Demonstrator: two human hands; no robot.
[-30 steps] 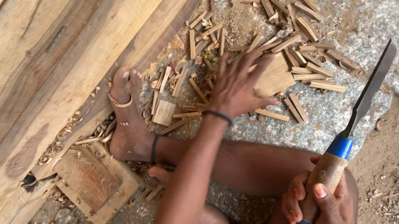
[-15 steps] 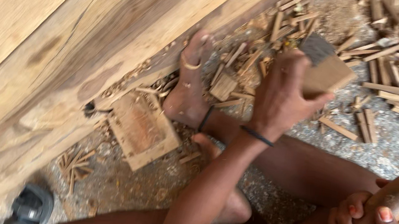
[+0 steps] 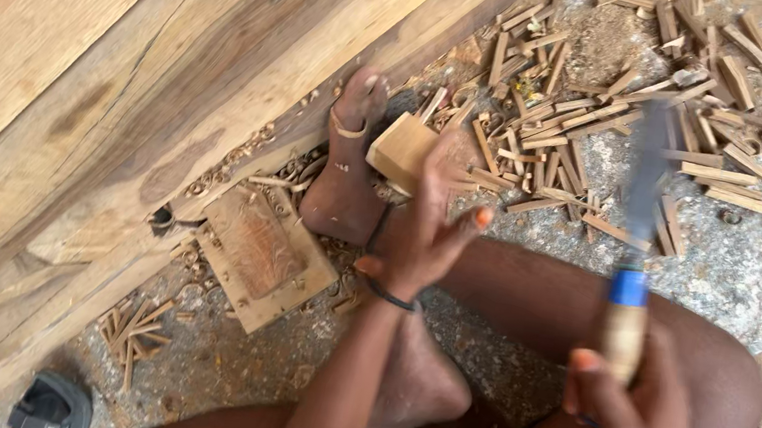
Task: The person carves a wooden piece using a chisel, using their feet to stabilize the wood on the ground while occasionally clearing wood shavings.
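In the head view, the left hand (image 3: 424,225) sits near the middle of the frame, fingers curled around a small pale wooden block (image 3: 402,150), which it grips at its lower right side; the block pokes out toward ten o'clock from the palm, and a thin dark band circles the wrist below. At about four o'clock from that hand, the right hand (image 3: 645,420) is wrapped closed around the light wooden handle of a chisel with a blue collar and a flat grey steel blade (image 3: 635,250); the blade points toward twelve o'clock and is blurred, so its edge cannot be made out. Just at nine o'clock of the block, a bare foot wearing a metal toe ring (image 3: 346,164) rests with its toes against the big rough timber beam (image 3: 120,88), which runs slantwise from seven o'clock to one o'clock across the left half of the frame. At eight o'clock of the left hand, a flat square wooden board with a reddish worn centre (image 3: 261,252) lies on the ground against the beam's lower edge. A heap of short split wood chips (image 3: 605,106) spreads across the grey stone ground (image 3: 741,265) at one o'clock from the block. A second, smaller cluster of chips (image 3: 131,328) lies at seven o'clock, and a dark rounded sandal (image 3: 54,405) shows at the bottom left edge.
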